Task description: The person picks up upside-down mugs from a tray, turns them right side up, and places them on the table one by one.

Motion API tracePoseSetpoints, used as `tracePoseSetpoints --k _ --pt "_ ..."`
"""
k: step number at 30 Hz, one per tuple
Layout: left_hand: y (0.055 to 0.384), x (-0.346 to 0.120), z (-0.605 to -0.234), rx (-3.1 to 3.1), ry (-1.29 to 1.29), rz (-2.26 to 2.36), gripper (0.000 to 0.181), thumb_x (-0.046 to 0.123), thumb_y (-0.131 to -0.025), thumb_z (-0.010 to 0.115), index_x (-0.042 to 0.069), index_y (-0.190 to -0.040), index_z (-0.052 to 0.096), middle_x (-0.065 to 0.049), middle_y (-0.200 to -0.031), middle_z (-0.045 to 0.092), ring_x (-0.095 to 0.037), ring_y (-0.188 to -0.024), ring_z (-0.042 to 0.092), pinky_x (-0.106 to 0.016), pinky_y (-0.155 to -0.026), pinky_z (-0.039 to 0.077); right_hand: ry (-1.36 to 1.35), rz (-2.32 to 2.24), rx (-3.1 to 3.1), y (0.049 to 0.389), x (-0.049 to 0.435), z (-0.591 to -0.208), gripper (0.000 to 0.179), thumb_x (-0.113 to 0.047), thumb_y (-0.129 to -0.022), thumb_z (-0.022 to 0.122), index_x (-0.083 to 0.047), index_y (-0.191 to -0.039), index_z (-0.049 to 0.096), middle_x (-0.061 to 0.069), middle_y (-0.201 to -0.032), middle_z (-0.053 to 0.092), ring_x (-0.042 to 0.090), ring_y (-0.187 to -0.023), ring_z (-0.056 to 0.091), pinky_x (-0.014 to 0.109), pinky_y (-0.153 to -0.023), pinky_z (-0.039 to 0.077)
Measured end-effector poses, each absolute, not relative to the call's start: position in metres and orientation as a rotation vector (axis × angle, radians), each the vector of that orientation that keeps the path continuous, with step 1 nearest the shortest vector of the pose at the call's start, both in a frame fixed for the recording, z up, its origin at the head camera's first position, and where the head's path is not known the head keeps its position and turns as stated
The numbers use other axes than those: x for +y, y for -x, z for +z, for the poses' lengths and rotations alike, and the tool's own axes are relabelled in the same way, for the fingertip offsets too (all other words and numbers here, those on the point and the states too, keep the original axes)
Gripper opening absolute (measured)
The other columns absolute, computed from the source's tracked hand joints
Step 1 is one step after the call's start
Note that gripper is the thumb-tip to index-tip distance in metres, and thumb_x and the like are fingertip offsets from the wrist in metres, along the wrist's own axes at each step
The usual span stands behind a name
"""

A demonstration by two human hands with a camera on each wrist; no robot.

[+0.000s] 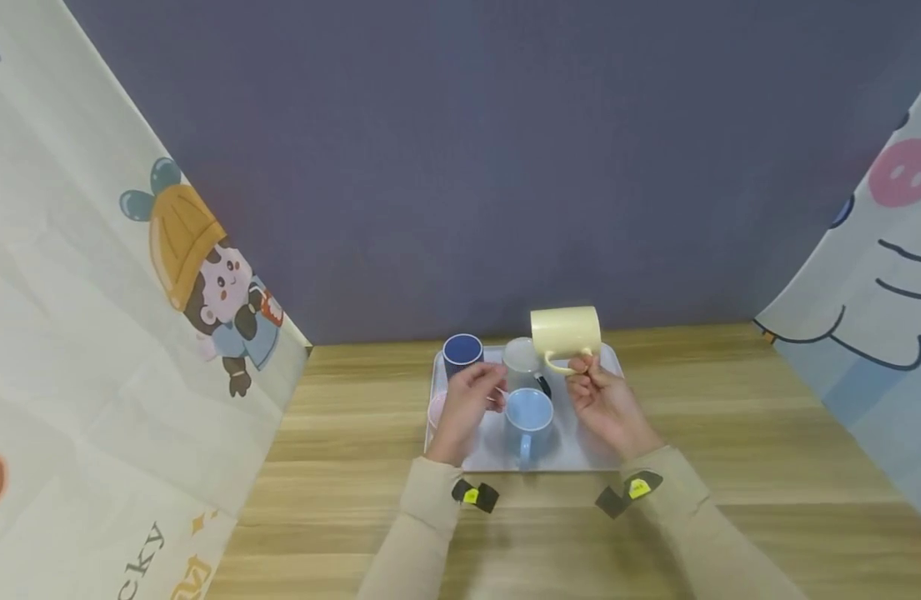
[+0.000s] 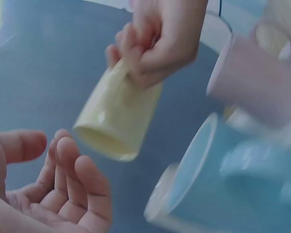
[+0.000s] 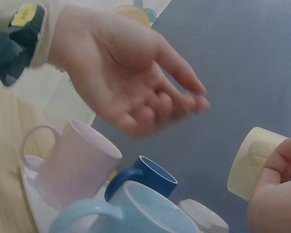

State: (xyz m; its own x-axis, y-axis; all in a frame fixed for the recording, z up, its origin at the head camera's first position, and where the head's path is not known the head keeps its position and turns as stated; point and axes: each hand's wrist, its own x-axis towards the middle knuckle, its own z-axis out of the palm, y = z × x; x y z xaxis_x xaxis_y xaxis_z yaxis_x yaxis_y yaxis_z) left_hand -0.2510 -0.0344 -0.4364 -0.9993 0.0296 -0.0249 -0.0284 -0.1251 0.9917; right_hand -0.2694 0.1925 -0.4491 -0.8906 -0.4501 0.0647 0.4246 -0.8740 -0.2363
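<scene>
My right hand (image 1: 606,408) grips the handle of a pale yellow mug (image 1: 567,331) and holds it raised on its side above the tray's back right. In the left wrist view the mug's rim (image 2: 106,144) is turned toward my left hand (image 2: 63,189). That left hand (image 1: 469,408) hovers over the tray's left part, fingers loosely bent and holding nothing, as the right wrist view also shows. Just right of it stands a light blue mug (image 1: 529,410), its handle toward me. A dark blue mug (image 1: 463,352) and a white mug (image 1: 521,357) stand behind; the pink mug (image 3: 77,165) is partly hidden by my left hand.
A white tray (image 1: 568,454) carries the standing mugs on a wood-grain table (image 1: 340,467). Beside the white mug is a small black item (image 1: 543,385). A dark panel (image 1: 505,167) rises at the back, with printed cloths (image 1: 70,250) on both sides.
</scene>
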Motion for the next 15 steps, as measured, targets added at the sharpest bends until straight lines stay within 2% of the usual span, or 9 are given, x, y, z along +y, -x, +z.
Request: tracePoseSetpoints --k 4,9,15 --pt "0.255 -0.013 -0.446 1.938 0.093 2.383 0.032 0.017 -0.101 0.062 -0.008 -0.120 0.066 -0.001 -0.085 0.066 -0.007 -0.064 0.058 -0.020 -0.061 0.052 0.167 -2.659 0.328 0.266 0.186 -0.450 0.022 -0.022 -0.110 0.032 -0.008 -0.101 0.045 0.005 -0.085 0.057 0.012 -0.070 0.048 0.017 -0.062 0.035" --pt "0.258 0.004 -0.453 1.740 0.147 2.434 0.029 0.025 -0.101 0.063 0.000 -0.113 0.072 -0.001 -0.089 0.071 -0.007 -0.066 0.057 -0.020 -0.060 0.050 0.175 -2.654 0.368 0.263 0.180 -0.452 0.018 -0.022 -0.109 0.037 -0.009 -0.103 0.047 0.002 -0.087 0.057 0.010 -0.072 0.048 0.016 -0.063 0.033" --pt "0.260 0.012 -0.451 1.256 0.138 2.536 0.020 0.028 -0.105 0.058 0.014 -0.098 0.070 0.006 -0.089 0.068 -0.005 -0.069 0.052 -0.017 -0.058 0.042 0.315 -2.605 0.367 0.260 0.177 -0.455 0.026 -0.023 -0.110 0.032 -0.007 -0.103 0.051 0.003 -0.090 0.061 0.011 -0.075 0.054 0.017 -0.066 0.043"
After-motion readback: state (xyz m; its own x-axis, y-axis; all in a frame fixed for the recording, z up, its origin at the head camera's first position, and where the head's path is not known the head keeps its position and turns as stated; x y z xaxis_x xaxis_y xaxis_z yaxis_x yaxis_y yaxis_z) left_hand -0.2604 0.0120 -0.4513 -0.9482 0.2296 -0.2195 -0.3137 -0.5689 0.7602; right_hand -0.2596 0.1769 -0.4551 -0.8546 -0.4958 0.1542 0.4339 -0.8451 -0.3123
